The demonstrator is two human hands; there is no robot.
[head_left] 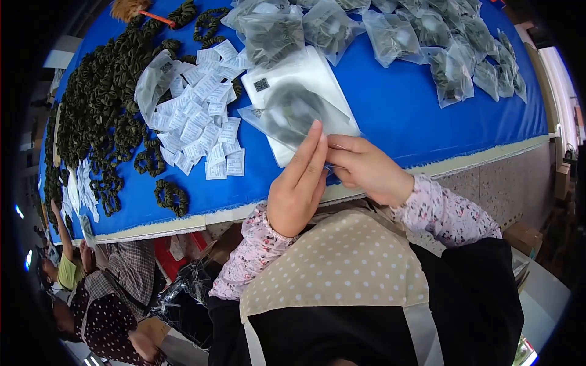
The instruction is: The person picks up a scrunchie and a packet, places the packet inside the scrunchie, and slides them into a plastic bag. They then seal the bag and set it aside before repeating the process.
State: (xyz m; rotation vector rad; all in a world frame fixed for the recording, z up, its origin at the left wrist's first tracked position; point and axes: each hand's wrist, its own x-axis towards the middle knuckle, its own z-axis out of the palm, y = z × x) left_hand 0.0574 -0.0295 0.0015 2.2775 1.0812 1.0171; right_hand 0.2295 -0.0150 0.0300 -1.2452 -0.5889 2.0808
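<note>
A frosted plastic bag (285, 113) with a dark green scrunchie and something white inside is held just above the table's front edge. My left hand (298, 180) has its fingers stretched along the near end of the bag, pressed against it. At the same end, my right hand (369, 168) pinches the bag's edge, and the fingertips of both hands nearly meet. Beneath the bag lies a stack of flat plastic bags (329, 82), which it partly covers. Left of the stack is a heap of small white printed sachets (198, 122).
Dark green scrunchies (94, 97) are piled across the left of the blue table (390, 116). Several filled bags (427, 36) lie along the back and right. An orange-handled brush (137, 11) rests at the back left. Other people (116, 287) are at the left.
</note>
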